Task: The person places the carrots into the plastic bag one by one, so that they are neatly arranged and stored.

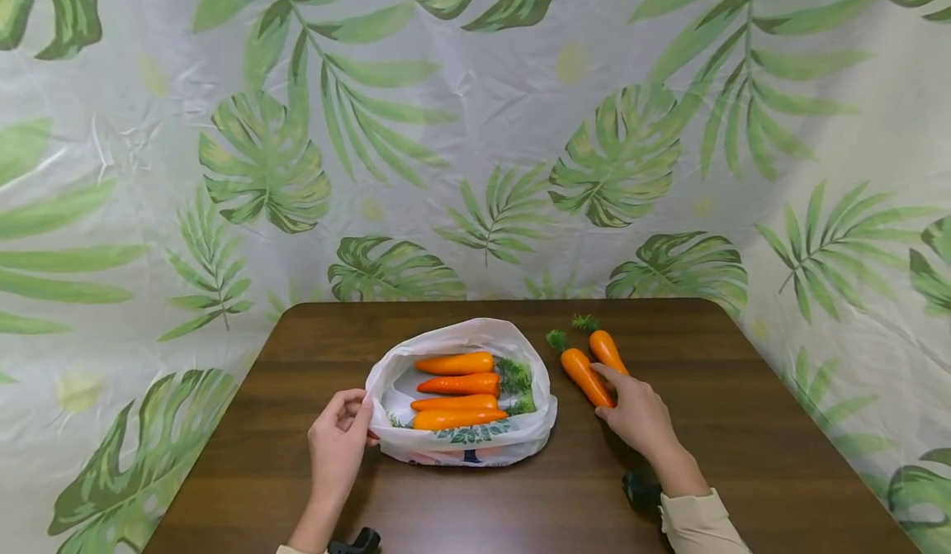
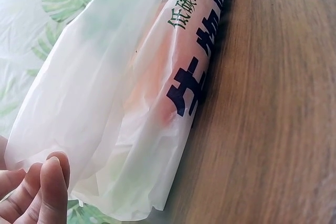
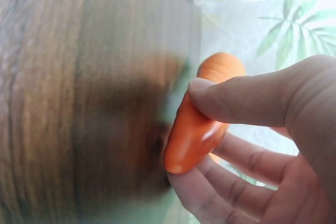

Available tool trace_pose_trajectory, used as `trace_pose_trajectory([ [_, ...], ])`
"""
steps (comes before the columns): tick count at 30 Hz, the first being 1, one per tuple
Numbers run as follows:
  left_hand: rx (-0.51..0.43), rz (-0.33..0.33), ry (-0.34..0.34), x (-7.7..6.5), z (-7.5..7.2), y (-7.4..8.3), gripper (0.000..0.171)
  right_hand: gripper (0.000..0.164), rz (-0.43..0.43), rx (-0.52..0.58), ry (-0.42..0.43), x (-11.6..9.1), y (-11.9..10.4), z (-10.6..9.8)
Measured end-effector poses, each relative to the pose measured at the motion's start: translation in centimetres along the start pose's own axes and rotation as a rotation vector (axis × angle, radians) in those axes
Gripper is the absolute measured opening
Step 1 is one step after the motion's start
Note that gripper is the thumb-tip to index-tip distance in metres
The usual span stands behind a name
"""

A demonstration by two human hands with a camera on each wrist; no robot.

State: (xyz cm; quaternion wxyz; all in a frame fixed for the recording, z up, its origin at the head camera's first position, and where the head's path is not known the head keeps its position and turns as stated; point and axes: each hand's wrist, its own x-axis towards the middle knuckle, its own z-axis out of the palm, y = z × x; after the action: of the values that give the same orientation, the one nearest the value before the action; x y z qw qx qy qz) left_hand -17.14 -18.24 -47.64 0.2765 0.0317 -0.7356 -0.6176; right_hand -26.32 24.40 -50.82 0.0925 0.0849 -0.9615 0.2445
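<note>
A white plastic bag (image 1: 461,451) with printed lettering lies with its mouth open, holding several orange carrots (image 1: 456,384) with green tops. My left hand (image 1: 340,434) pinches the bag's left rim; the left wrist view shows its thumb and fingertips on the thin plastic (image 2: 63,114). To the right of the bag, my right hand (image 1: 641,415) holds a carrot (image 1: 583,375) between thumb and fingers. In the right wrist view this carrot (image 3: 197,129) has its tapered tip toward the camera. A second loose carrot (image 1: 605,348) lies just beyond, partly hidden by the right hand.
All of this is on a dark brown wooden table (image 1: 475,517) with rounded far corners. Behind it hangs a pale curtain (image 1: 513,83) printed with green leaves. A black strap device (image 1: 641,488) sits at the right wrist, another (image 1: 358,541) at the left.
</note>
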Motion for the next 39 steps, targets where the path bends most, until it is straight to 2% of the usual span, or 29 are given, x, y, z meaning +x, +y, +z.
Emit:
trace_pose_trajectory([
  [7, 0.010, -0.026, 0.001, -0.1, 0.0, -0.3, 0.013, 0.072, -0.025, 0.016, 0.034, 0.0, -0.1, -0.2],
  [12, 0.003, -0.046, 0.008, 0.3, 0.0, -2.4, 0.013, 0.072, -0.037, 0.018, 0.053, 0.0, -0.1, -0.2],
  [15, -0.005, -0.036, 0.010, 0.6, 0.0, -3.6, 0.012, 0.072, -0.038, 0.029, 0.061, -0.1, -0.3, -0.5],
  [18, -0.014, -0.018, 0.009, 0.7, 0.0, -4.1, 0.011, 0.073, -0.031, 0.043, 0.069, -0.2, -0.7, -0.9],
  [22, -0.023, -0.012, 0.007, 0.7, -0.1, -4.3, 0.010, 0.072, -0.026, 0.049, 0.076, -0.5, -1.3, -1.2],
  [30, -0.018, -0.012, 0.005, 0.7, -0.1, -4.4, 0.010, 0.070, -0.091, 0.060, 0.135, -0.6, -2.3, -1.6],
  [39, -0.009, -0.023, 0.005, 0.8, -0.1, -4.3, 0.010, 0.071, -0.133, 0.066, 0.143, -0.8, -3.8, -2.3],
])
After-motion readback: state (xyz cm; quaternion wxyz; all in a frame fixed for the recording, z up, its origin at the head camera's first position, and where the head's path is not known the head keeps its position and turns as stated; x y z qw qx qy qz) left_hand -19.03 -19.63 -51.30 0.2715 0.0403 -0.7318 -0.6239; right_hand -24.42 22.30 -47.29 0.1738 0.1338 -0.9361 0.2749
